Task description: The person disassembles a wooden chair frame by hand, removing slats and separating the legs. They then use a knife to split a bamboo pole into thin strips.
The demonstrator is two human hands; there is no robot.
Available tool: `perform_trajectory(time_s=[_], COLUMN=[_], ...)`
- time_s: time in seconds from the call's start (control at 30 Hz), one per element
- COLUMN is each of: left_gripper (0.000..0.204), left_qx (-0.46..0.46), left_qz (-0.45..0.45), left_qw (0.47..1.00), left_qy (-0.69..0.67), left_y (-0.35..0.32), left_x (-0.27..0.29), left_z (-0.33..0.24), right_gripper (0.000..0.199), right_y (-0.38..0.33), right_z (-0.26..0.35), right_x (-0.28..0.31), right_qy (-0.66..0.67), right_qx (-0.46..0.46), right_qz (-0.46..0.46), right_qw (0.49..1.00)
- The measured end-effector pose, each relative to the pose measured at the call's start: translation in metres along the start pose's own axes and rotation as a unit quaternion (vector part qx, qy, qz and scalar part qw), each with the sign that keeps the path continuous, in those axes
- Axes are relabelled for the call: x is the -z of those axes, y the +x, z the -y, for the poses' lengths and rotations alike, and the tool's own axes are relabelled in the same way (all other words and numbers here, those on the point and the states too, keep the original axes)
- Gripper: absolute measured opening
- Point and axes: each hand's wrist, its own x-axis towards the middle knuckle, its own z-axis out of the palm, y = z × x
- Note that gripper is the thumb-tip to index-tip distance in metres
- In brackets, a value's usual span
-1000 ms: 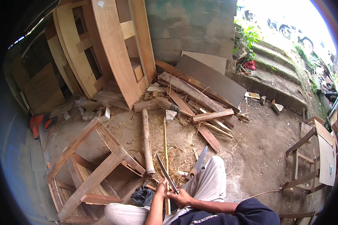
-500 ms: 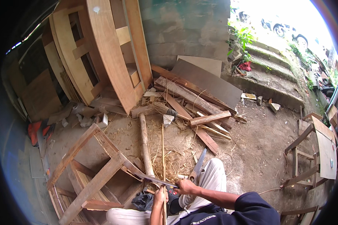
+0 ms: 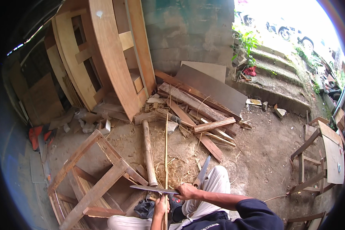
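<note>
The left hand [image 3: 161, 207] clenched a thin wooden strip [image 3: 166, 153], and the right hand [image 3: 186, 191] grasped a long knife [image 3: 151, 188] crossing it.
Dirt ground [image 3: 260, 153] stretched wide from the right knee [image 3: 219, 177] toward the steps [image 3: 281, 82]; a wooden frame [image 3: 94, 188] edged the left. A black bag [image 3: 144, 210], contents hidden, sat near the left hand. The strip ran lengthwise away from the person; the blade pointed left.

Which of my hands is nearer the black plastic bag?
Left. Your left hand, gripping the thin strip, is just to the right of the black plastic bag. Your right hand, holding the long knife, is farther right and higher in the picture.
</note>
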Motion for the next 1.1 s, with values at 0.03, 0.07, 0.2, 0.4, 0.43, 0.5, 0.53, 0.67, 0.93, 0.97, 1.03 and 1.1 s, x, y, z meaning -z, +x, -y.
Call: perform_trajectory(time_s=[0.03, 0.07, 0.2, 0.4, 0.43, 0.5, 0.53, 0.67, 0.93, 0.97, 1.03, 1.1], left_gripper=[0.045, 0.044, 0.042, 0.042, 0.042, 0.042, 0.042, 0.042, 0.04, 0.041, 0.042, 0.043], left_qx=[-0.014, -0.027, -0.01, 0.015, 0.035, 0.001, 0.0, -0.032, -0.05, -0.037, -0.036, 0.001], left_qz=[-0.016, -0.031, 0.015, 0.068, 0.071, 0.089, 0.083, 0.065, 0.096, 0.095, 0.105, 0.107], left_qw=[0.999, 0.997, 0.999, 0.995, 0.995, 0.993, 0.995, 0.997, 0.994, 0.995, 0.993, 0.994], left_qy=[0.026, 0.067, -0.031, -0.076, -0.064, -0.071, -0.06, 0.011, 0.0, -0.01, -0.029, -0.036], left_y=[-0.005, -0.008, -0.011, -0.023, -0.024, -0.027, -0.028, -0.033, -0.031, -0.033, -0.037, -0.041], left_x=[-0.003, -0.006, -0.006, -0.005, -0.006, -0.009, -0.011, -0.016, -0.006, -0.005, -0.004, -0.006], left_z=[-0.007, -0.013, -0.028, -0.029, -0.03, -0.033, -0.035, -0.04, -0.046, -0.046, -0.046, -0.048], right_gripper=[0.031, 0.03, 0.03, 0.023, 0.023, 0.024, 0.025, 0.022, 0.02, 0.02, 0.019, 0.019], right_y=[0.003, 0.003, 0.007, 0.012, 0.011, 0.01, 0.008, 0.004, 0.005, 0.006, 0.011, 0.014], right_z=[0.0, 0.0, 0.007, 0.006, 0.005, 0.001, -0.002, -0.004, 0.014, 0.014, 0.013, 0.012], right_x=[0.001, 0.003, 0.014, 0.045, 0.046, 0.048, 0.05, 0.052, 0.062, 0.064, 0.067, 0.07], right_qy=[-0.014, -0.03, 0.022, -0.001, -0.014, -0.018, -0.017, -0.097, -0.051, -0.051, -0.035, -0.023], right_qx=[-0.021, -0.045, -0.016, -0.073, -0.079, -0.041, -0.014, 0.015, 0.062, 0.039, -0.038, -0.051], right_qz=[-0.001, 0.009, -0.078, -0.131, -0.194, -0.06, -0.011, -0.035, -0.037, -0.065, -0.19, -0.156], right_qw=[1.0, 0.998, 0.997, 0.989, 0.978, 0.997, 1.0, 0.995, 0.996, 0.996, 0.98, 0.986])
